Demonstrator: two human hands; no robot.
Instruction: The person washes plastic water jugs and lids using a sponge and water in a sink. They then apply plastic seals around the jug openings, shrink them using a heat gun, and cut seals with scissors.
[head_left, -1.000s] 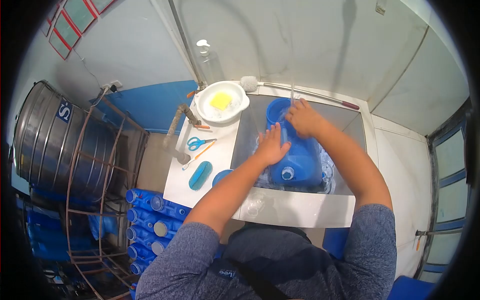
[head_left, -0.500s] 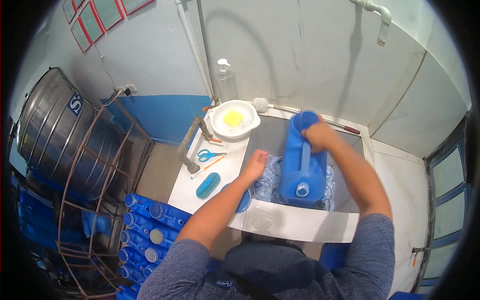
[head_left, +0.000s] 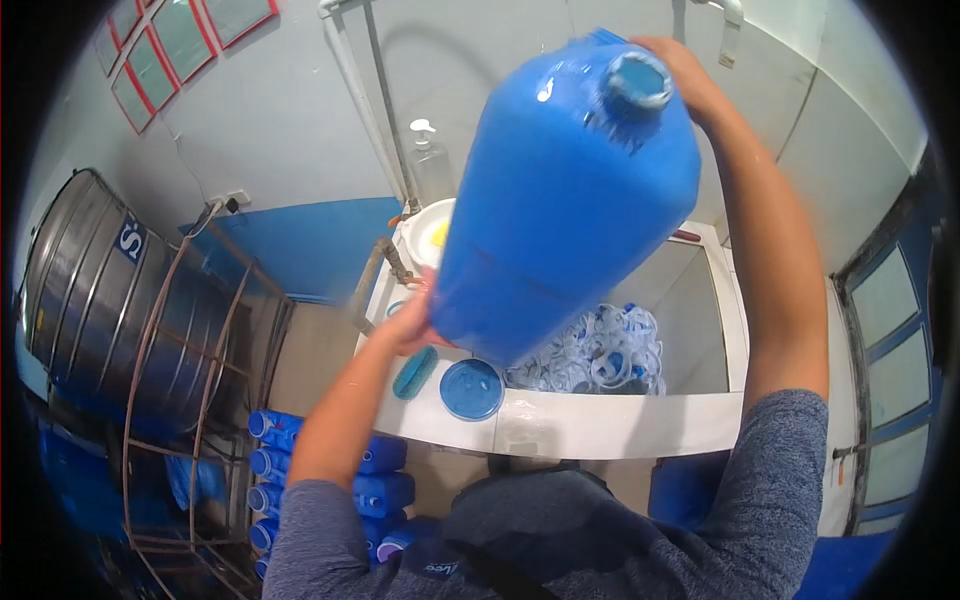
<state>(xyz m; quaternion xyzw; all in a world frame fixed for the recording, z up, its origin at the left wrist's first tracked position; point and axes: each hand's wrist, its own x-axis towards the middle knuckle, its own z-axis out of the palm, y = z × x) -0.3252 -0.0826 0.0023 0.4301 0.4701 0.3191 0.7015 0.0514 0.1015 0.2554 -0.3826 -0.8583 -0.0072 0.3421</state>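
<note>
From my remote post I see the blue jug (head_left: 565,205) raised and tilted above the sink (head_left: 697,340), left hand (head_left: 412,322) holding its lower end, right hand (head_left: 682,75) holding near its capped mouth, fingers partly hidden.

Far to your left you get a ribbed steel tank (head_left: 130,290), a rusty metal rack (head_left: 160,325) beside it. Red-edged frames (head_left: 183,42) on wall above; wall outlet (head_left: 242,197) lower. Ahead of you, clear pump bottle (head_left: 430,172), upright. Right: paned blue frame (head_left: 898,365).
</note>
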